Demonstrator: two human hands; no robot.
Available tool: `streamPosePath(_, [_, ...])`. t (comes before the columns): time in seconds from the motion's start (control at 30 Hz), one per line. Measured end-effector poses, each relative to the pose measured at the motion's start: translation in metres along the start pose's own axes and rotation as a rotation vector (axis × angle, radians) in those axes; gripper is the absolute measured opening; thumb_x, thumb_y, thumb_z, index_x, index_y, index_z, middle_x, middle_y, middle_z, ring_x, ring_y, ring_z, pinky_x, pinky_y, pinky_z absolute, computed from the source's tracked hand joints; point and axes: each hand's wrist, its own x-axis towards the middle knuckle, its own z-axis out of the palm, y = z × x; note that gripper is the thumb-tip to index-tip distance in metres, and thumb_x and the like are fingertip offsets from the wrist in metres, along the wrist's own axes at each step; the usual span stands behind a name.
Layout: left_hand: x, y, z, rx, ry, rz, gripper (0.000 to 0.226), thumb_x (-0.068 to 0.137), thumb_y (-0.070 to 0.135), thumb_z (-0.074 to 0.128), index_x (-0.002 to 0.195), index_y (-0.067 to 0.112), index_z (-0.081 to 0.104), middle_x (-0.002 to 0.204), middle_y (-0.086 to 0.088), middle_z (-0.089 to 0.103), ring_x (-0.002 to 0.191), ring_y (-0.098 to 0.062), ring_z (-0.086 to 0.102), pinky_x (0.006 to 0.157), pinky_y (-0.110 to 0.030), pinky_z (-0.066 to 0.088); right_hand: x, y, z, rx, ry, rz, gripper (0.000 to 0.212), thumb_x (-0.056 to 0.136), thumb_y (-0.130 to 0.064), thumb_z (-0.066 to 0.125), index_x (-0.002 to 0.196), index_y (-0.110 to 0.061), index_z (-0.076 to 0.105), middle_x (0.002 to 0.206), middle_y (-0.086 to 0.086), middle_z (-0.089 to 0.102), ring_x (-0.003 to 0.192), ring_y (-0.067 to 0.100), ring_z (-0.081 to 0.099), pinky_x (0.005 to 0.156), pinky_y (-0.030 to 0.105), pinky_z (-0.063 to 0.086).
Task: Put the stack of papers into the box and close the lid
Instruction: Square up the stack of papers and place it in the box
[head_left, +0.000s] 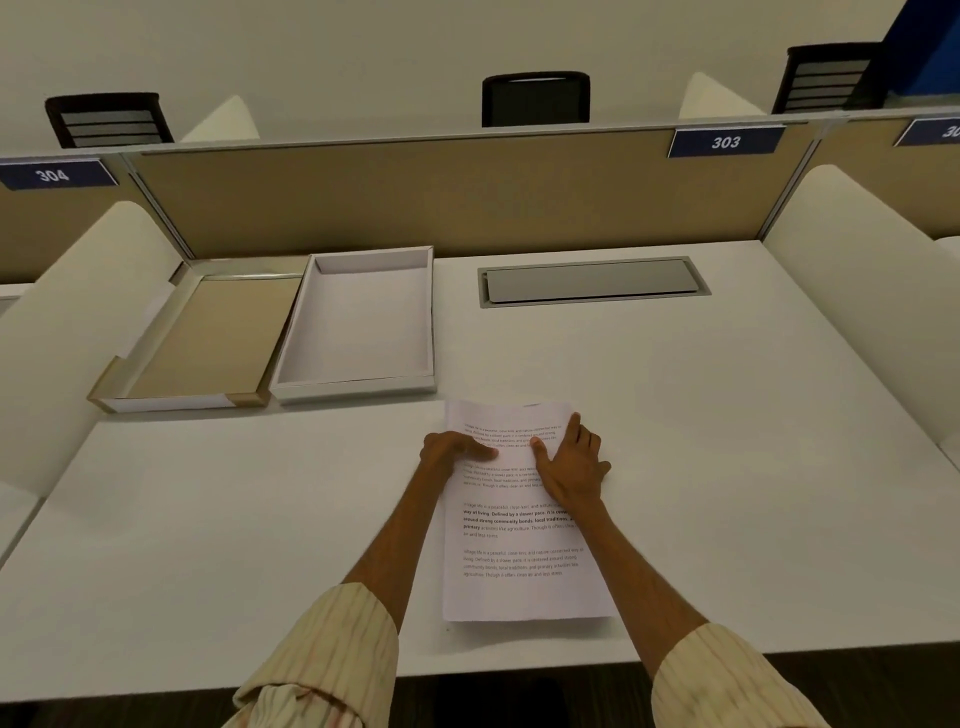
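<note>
A stack of printed white papers (519, 587) lies flat on the white desk in front of me. My left hand (452, 451) grips its left edge near the top, thumb on the page. My right hand (571, 465) rests on the upper right part, fingers spread over the sheet and its right edge. Beyond the papers, to the left, the shallow white box (358, 387) sits open and empty. Its lid (208, 338), tan inside, lies upturned right beside the box on the left.
The white desk (727, 441) has a grey cable hatch (592, 283) at the back right. A tan divider panel (441, 197) closes the back, and rounded white side partitions (857, 249) stand on both sides. Black chairs show behind the divider.
</note>
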Motion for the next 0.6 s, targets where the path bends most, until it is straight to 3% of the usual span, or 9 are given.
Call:
streamPosePath(0.03, [-0.004, -0.001, -0.001, -0.026, -0.029, -0.013, 0.086, 0.039, 0.020, 0.097, 0.114, 0.005, 0.057, 0.104, -0.010, 0.070, 0.073, -0.026, 0.071, 0.052, -0.038, 0.060, 0.000, 0.001, 0.001, 0.005, 0.002, -0.001, 0.082, 0.092, -0.055, 0.042, 0.152, -0.009, 0.010, 0.151, 0.013, 0.032, 0.137, 0.028, 0.030, 0.104, 0.056, 0.030])
streamPosePath(0.2, [-0.020, -0.008, 0.003, -0.285, 0.039, 0.055, 0.044, 0.054, 0.002, 0.089, 0.087, 0.001, 0.060, 0.089, -0.015, 0.070, 0.075, -0.032, 0.070, 0.066, -0.041, 0.061, 0.001, 0.004, 0.001, 0.052, 0.011, 0.020, 0.084, 0.090, -0.056, 0.045, 0.152, -0.011, 0.011, 0.150, 0.013, 0.033, 0.138, 0.028, 0.030, 0.106, 0.055, 0.029])
streamPosePath(0.3, [-0.026, -0.015, 0.004, -0.420, 0.033, 0.070, 0.044, 0.051, -0.001, 0.090, 0.088, -0.004, 0.066, 0.089, -0.018, 0.073, 0.075, -0.035, 0.072, 0.067, -0.044, 0.062, -0.001, 0.004, 0.001, 0.086, 0.020, 0.033, 0.086, 0.089, -0.056, 0.049, 0.151, -0.011, 0.011, 0.150, 0.013, 0.034, 0.139, 0.028, 0.029, 0.108, 0.055, 0.027])
streamPosePath(0.47, [-0.036, -0.020, 0.007, -0.564, -0.037, 0.156, 0.042, 0.050, -0.010, 0.083, 0.085, 0.001, 0.065, 0.092, -0.021, 0.074, 0.067, -0.034, 0.071, 0.054, -0.039, 0.062, 0.005, 0.010, -0.003, 0.330, -0.005, 0.096, 0.099, 0.078, -0.057, 0.066, 0.151, -0.017, 0.013, 0.151, 0.007, 0.036, 0.141, 0.027, 0.029, 0.114, 0.055, 0.021])
streamPosePath(0.53, [-0.042, -0.023, 0.004, -0.573, -0.073, 0.213, 0.049, 0.047, -0.008, 0.085, 0.089, 0.002, 0.063, 0.094, -0.019, 0.075, 0.069, -0.033, 0.073, 0.056, -0.039, 0.061, 0.008, 0.017, -0.012, 0.510, -0.064, 0.149, 0.105, 0.067, -0.062, 0.074, 0.148, -0.021, 0.021, 0.142, 0.003, 0.047, 0.133, 0.026, 0.044, 0.112, 0.055, 0.030])
streamPosePath(0.6, [-0.047, -0.024, -0.001, -0.575, -0.144, 0.260, 0.063, 0.040, -0.002, 0.089, 0.097, -0.005, 0.062, 0.100, -0.020, 0.074, 0.078, -0.036, 0.074, 0.065, -0.048, 0.062, 0.006, 0.022, -0.029, 0.744, -0.196, 0.156, 0.097, 0.057, -0.063, 0.081, 0.135, -0.019, 0.042, 0.129, 0.003, 0.062, 0.112, 0.023, 0.064, 0.099, 0.050, 0.050])
